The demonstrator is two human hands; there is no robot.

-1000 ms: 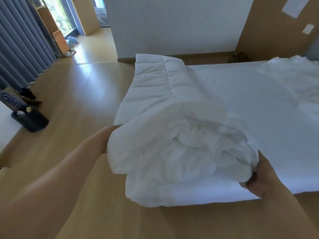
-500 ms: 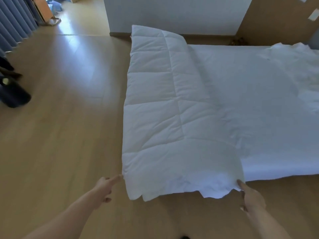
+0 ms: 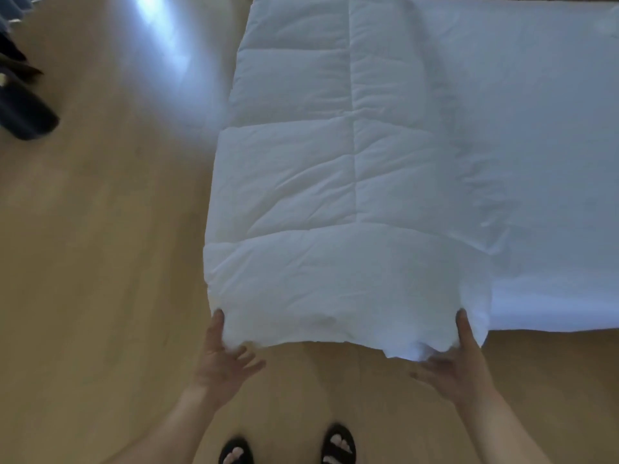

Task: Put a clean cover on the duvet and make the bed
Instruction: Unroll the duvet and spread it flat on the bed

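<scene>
Right now the duvet (image 3: 335,195) lies folded in a long strip along the left side of the bed (image 3: 552,162). Its long axis runs straight away from me, and its near end hangs just over the bed's edge. Both hands are equally close. My left hand (image 3: 221,363) is at the left corner, thumb on the cloth, fingers spread and holding nothing. My right hand (image 3: 459,370) at the right corner looks the same, though it is blurred. Opening it out should mean pulling rightward across the bed.
</scene>
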